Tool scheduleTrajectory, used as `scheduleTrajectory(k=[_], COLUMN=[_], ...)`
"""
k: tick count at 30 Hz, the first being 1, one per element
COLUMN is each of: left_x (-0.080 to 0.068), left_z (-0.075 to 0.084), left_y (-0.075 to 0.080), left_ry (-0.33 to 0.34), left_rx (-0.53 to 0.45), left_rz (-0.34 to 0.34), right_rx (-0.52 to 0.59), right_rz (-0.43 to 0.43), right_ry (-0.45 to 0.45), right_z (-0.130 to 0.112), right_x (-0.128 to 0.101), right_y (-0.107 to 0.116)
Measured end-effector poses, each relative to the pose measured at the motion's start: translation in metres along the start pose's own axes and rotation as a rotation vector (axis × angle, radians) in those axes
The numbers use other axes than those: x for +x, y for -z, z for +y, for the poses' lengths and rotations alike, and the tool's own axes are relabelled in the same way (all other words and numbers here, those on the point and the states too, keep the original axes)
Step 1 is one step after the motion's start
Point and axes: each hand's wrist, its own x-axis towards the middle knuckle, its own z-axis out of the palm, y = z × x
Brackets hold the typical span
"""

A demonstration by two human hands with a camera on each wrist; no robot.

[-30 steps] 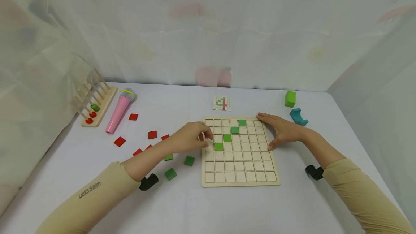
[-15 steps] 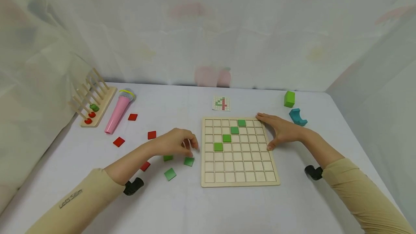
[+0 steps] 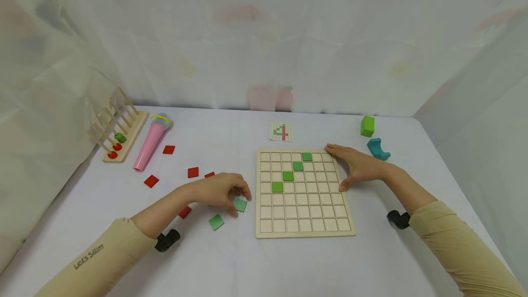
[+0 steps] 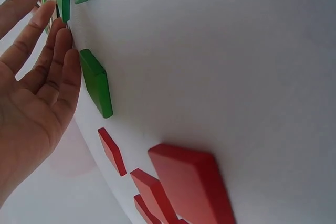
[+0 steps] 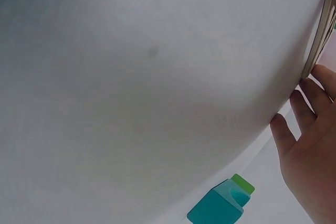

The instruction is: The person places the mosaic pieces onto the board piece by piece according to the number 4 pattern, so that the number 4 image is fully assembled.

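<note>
My left hand (image 3: 220, 190) is low over the table left of the board, its thumb and fingers apart around a green square tile (image 3: 241, 205). A second green tile (image 3: 216, 222) lies nearer the front. In the left wrist view another green tile (image 4: 96, 85) lies beside the little finger. The wooden grid board (image 3: 305, 211) carries several green tiles in a diagonal row. At its right edge rests my right hand (image 3: 358, 165), thumb and fingers spread along the upper right side. The right wrist view has its fingertips at the board's edge.
Red tiles (image 3: 193, 172) are scattered on the left. A pattern card (image 3: 281, 131) lies behind the board. A pink microphone (image 3: 150, 145) and a peg stand (image 3: 136, 131) are at the far left; a green block (image 3: 367, 126) and a teal curved block (image 3: 377, 149) at the back right.
My left hand has moved from the board's left side back leftward, then down and nearer to the loose green tiles. The right hand has stayed at the board's edge.
</note>
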Motion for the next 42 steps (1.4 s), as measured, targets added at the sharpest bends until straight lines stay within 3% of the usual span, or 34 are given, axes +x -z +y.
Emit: scheduleTrajectory(k=[14, 30, 42], left_x=[0.004, 0.008, 0.012], left_z=[-0.002, -0.001, 0.001], left_y=[-0.003, -0.005, -0.005], left_ry=[-0.026, -0.080, -0.042], left_rx=[0.023, 0.061, 0.002], left_rz=[-0.013, 0.029, 0.092], right_rx=[0.002, 0.006, 0.008], right_rz=[0.000, 0.003, 0.007], right_ry=[-0.006, -0.002, 0.007], right_z=[0.003, 0.004, 0.003], right_x=[0.001, 0.002, 0.001], right_y=[-0.001, 0.000, 0.000])
